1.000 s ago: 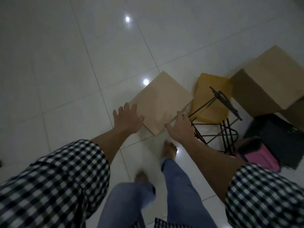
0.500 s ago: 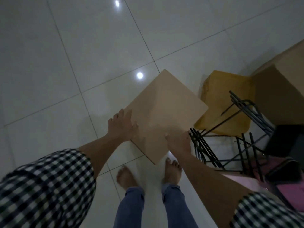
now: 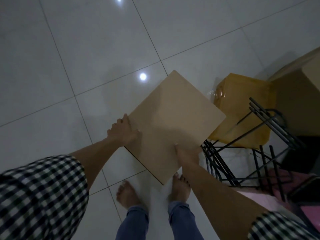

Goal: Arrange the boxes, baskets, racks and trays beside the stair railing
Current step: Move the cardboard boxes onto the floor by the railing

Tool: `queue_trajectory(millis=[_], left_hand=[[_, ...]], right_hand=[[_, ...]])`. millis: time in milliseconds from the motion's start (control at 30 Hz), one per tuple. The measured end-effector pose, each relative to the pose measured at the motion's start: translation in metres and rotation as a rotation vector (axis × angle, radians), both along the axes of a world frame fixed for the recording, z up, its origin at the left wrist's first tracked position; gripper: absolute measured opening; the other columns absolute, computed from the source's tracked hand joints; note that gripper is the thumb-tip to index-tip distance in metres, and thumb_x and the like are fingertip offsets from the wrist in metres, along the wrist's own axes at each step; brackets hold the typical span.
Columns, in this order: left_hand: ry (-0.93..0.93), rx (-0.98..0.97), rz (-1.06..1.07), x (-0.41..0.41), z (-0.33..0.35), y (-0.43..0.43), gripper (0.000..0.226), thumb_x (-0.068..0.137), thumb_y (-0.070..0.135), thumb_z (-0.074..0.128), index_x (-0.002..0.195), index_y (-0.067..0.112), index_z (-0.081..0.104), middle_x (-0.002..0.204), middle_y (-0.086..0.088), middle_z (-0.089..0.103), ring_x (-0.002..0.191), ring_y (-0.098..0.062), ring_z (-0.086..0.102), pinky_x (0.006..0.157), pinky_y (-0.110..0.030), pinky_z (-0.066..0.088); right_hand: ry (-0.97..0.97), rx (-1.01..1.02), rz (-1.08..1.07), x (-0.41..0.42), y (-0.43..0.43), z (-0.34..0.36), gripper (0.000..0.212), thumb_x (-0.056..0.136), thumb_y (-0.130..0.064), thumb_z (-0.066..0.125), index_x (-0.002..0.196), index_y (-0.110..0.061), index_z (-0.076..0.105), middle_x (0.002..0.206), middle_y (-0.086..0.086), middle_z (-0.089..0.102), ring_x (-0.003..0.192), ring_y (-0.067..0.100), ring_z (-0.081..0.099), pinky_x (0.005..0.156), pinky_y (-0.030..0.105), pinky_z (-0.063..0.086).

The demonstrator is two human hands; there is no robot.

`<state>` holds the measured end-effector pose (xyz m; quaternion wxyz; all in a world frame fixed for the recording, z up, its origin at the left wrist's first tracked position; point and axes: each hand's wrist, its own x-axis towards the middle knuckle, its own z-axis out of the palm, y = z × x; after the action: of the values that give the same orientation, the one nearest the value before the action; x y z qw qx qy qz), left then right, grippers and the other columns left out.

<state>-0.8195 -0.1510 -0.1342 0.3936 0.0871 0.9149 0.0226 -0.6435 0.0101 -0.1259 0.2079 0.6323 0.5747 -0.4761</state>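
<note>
Three boxes are visible, with one rack, two hands and two bare feet. The tan box [image 3: 174,125] sits at frame centre, turned so its corners point to 12, 3, 6 and 9 o'clock; its top is plain, flat, unmarked cardboard, partly shadowed. Whether it rests on the floor [image 3: 83,66] or is raised cannot be told. The left hand [image 3: 123,131] clasps its 9 o'clock edge, thumb lying on the top face, fingers curled over the side. The right hand [image 3: 187,154] grips the 5 o'clock edge, thumb on top, remaining fingers hidden beneath. The yellow box [image 3: 242,101], glossy with tape, lies at 3 o'clock of the tan box, just beside its corner. The large box [image 3: 297,94] stands at 3 o'clock of the yellow one, cut by the frame edge. The black wire rack [image 3: 256,149] stands at 4 o'clock of the tan box, near the right hand, overlapping the yellow box. A pink item [image 3: 280,193] lies behind the rack at 5 o'clock.
</note>
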Motion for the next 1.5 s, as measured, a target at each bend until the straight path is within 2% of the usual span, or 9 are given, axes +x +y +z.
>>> queue_trajectory(millis=[100,200,300,433,667,833,967,1300,1500], left_hand=[[0.018,-0.011,0.13,0.005,0.013,-0.011,0.087,0.084,0.064,0.054,0.148,0.013,0.026,0.143,-0.014,0.041,0.126,-0.037,0.046,0.102,-0.05,0.042],[0.005,0.086,0.318,0.011,0.037,-0.034,0.079,0.079,0.059,0.063,0.135,0.01,0.039,0.13,-0.012,0.052,0.112,-0.034,0.056,0.093,-0.048,0.05],[0.004,0.202,0.468,0.015,0.074,-0.053,0.065,0.087,0.044,0.067,0.13,0.007,0.037,0.129,-0.014,0.054,0.111,-0.033,0.057,0.093,-0.044,0.05],[0.014,0.278,0.585,0.024,0.137,-0.071,0.062,0.088,0.043,0.067,0.127,0.006,0.036,0.128,-0.015,0.054,0.111,-0.033,0.057,0.095,-0.046,0.049],[0.1,0.428,0.749,0.061,0.256,-0.093,0.059,0.088,0.035,0.069,0.128,0.007,0.036,0.128,-0.012,0.054,0.11,-0.029,0.055,0.095,-0.044,0.049],[0.192,0.569,0.779,0.091,0.339,-0.108,0.071,0.086,0.031,0.07,0.143,0.013,0.032,0.136,-0.008,0.051,0.118,-0.027,0.053,0.102,-0.044,0.045],[0.282,0.566,0.803,0.092,0.392,-0.125,0.072,0.086,0.033,0.069,0.145,0.016,0.033,0.135,-0.008,0.052,0.117,-0.027,0.054,0.1,-0.039,0.045],[0.428,0.489,0.991,0.079,0.452,-0.239,0.07,0.088,0.037,0.067,0.145,0.015,0.031,0.137,-0.011,0.046,0.122,-0.031,0.049,0.095,-0.034,0.042],[0.453,0.5,1.195,0.093,0.446,-0.35,0.07,0.086,0.037,0.069,0.142,0.014,0.034,0.137,-0.01,0.048,0.122,-0.032,0.049,0.1,-0.044,0.044]], right_hand=[[0.11,0.083,-0.025,-0.003,-0.003,0.007,0.088,0.09,-0.039,0.069,0.156,-0.01,0.018,0.149,0.011,0.044,0.134,0.03,0.046,0.109,0.035,0.039],[0.189,0.141,0.042,-0.016,-0.002,0.031,0.092,0.084,-0.042,0.073,0.155,-0.018,0.02,0.147,0.007,0.046,0.131,0.03,0.048,0.104,0.035,0.04],[0.234,0.146,0.115,-0.037,0.0,0.063,0.082,0.08,-0.045,0.076,0.145,-0.015,0.035,0.136,0.007,0.053,0.124,0.03,0.053,0.095,0.034,0.043],[0.271,0.13,0.209,-0.054,0.003,0.118,0.084,0.076,-0.055,0.076,0.14,-0.015,0.04,0.136,0.009,0.056,0.122,0.031,0.054,0.103,0.044,0.045],[0.426,0.031,0.342,-0.042,0.0,0.239,0.097,0.076,-0.06,0.074,0.151,-0.027,0.023,0.142,-0.001,0.052,0.127,0.025,0.053,0.108,0.042,0.043],[0.486,0.084,0.47,-0.037,-0.01,0.317,0.104,0.066,-0.065,0.076,0.149,-0.032,0.022,0.139,-0.004,0.054,0.124,0.023,0.055,0.107,0.047,0.045],[0.469,0.133,0.55,-0.053,-0.026,0.36,0.101,0.069,-0.059,0.081,0.144,-0.018,0.026,0.14,0.006,0.053,0.123,0.03,0.055,0.104,0.045,0.046],[0.611,0.033,0.802,-0.121,-0.13,0.413,0.097,0.065,-0.06,0.082,0.14,-0.02,0.036,0.132,0.002,0.056,0.114,0.028,0.059,0.098,0.051,0.051],[0.635,0.015,1.003,-0.157,-0.247,0.425,0.093,0.068,-0.058,0.082,0.142,-0.022,0.038,0.13,-0.001,0.058,0.114,0.025,0.058,0.097,0.047,0.051]])
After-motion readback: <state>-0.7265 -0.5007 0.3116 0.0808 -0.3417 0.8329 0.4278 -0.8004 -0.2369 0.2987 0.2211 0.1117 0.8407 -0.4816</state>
